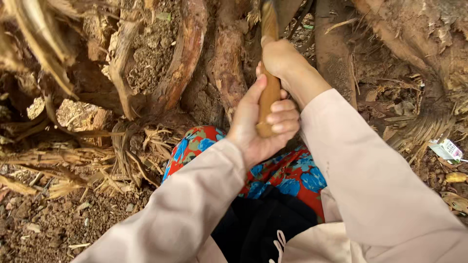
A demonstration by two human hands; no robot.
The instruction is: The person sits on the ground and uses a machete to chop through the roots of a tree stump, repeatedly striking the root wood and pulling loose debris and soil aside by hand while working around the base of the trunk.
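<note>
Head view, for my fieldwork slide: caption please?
Both hands, left hand below right hand, grip a wooden handle before tangled roots.

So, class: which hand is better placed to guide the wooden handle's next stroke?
Probably the right hand: it grips the wooden handle higher, nearer the roots. The left hand clasps its butt end.

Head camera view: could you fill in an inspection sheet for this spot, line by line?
Surface: bare soil with dry fibres and crumbs.
Job's things: wooden handle, upright, its top end out of frame; thick reddish roots behind it.
Clutter: small white carton at right; dry leaves.
Hands: left hand wraps the handle's lower end; right hand grips it higher up.
Cables: nothing seen.
Surroundings: flowered red and blue cloth below the hands.
</note>
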